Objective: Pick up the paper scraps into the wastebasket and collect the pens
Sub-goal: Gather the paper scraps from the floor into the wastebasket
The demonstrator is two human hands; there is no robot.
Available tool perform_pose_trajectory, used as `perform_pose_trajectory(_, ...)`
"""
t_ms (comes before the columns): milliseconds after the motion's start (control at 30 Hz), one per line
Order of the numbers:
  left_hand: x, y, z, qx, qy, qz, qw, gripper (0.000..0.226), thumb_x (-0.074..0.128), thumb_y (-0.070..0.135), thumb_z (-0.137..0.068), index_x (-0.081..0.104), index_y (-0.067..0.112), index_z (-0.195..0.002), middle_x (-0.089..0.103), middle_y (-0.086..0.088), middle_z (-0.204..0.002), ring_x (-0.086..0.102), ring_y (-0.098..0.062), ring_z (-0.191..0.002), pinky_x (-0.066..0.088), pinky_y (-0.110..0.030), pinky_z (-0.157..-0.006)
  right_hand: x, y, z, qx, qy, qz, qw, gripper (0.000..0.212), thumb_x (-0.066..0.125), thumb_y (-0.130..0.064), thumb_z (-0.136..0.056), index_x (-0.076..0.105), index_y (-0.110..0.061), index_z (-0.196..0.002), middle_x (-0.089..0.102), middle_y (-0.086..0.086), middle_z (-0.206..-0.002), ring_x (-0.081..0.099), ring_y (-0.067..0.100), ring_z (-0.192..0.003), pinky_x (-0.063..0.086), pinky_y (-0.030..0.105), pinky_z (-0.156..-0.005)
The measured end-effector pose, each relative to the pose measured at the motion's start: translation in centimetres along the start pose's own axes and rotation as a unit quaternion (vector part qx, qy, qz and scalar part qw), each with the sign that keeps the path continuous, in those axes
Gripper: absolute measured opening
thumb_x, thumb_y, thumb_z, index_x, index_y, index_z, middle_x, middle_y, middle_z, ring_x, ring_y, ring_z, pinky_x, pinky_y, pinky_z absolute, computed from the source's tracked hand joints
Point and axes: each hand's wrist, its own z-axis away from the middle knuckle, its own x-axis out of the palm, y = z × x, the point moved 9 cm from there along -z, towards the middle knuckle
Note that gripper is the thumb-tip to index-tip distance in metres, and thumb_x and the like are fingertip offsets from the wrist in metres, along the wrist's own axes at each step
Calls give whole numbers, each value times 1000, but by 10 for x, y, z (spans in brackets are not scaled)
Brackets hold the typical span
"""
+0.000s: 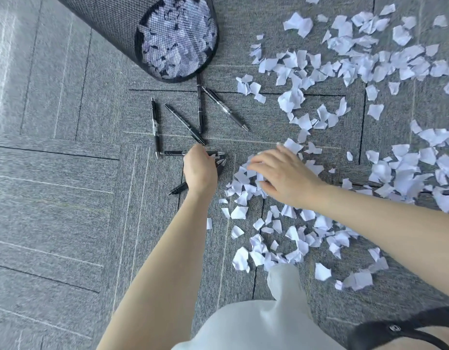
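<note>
Carpet of grey tiles, seen from above. Left hand low on the floor, clenched round a bundle of pens, tips fanned out past the knuckles toward the right, one butt end poking out below the wrist. Loose pens just above and left of that hand: one flat and touching the fingers, one slanting down almost to the fingertips, one upright at far left, one upright under the bin rim, one slanting right. Right hand palm down, fingers spread and loosely curled over a heap of scraps; whether any scrap was actually gripped, impossible to tell. Scraps beneath and all round that hand, more trailing toward the lower edge and a wide drift spreading to the upper right, well apart from the left hand. Mesh wastebasket tipped on its side at upper left, mouth facing the camera, paper visible inside, its rim near the two upper pens. Pale garment at the bottom edge, dark strap at lower right.
</note>
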Motion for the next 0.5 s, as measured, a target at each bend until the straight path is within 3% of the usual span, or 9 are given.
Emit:
perform_pose_trajectory(167, 2, -8, 1, 14, -11, 18, 1000, 34, 61, 4, -83, 38, 11, -59, 45, -2, -58, 38, -18, -55, 34, -26, -51, 31, -33, -6, -37, -89, 8, 995, 53, 39, -30, -94, 21, -24, -143, 19, -2, -151, 8, 18, -141, -12, 40, -111)
perform_pose_trajectory(367, 5, -2, -3, 39, -12, -1, 999, 38, 62, 4, -82, 39, 13, -55, 47, 1, -58, 46, -17, -60, 39, -26, -54, 32, -25, 9, -29, -52, -32, 998, 47, 43, -21, -93, 34, -23, -139, 32, 0, -146, 19, 20, -139, -8, 38, -111)
perform_pose_trajectory(500, 4, -6, -8, 28, -8, -1, 1000, 22, 55, 1, -85, 49, 9, -65, 51, 1, -60, 45, -11, -53, 41, -24, -49, 39, -21, 13, -22, -93, -3, 995, 51, 39, -25, -94, 24, -24, -142, 16, -1, -152, 6, 20, -142, -14, 42, -111)
